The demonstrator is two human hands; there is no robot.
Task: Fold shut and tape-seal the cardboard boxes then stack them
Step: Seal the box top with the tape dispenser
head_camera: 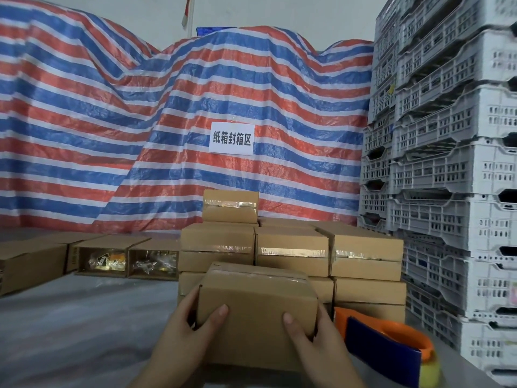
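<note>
I hold a closed, taped cardboard box [256,306] in front of me, lifted off the table. My left hand [184,331] grips its left side with the thumb on the near face. My right hand [313,340] grips its right side the same way. Behind it stands a stack of sealed boxes [291,250] in rows, with one single box [230,206] on top at the back. An orange and blue tape dispenser [391,345] lies on the table to my right.
Several open boxes [103,257] with packaged goods inside lie on their sides at the left. Grey plastic crates [453,163] are stacked high on the right. A striped tarp [140,121] with a paper sign hangs behind the plastic-covered table [84,317].
</note>
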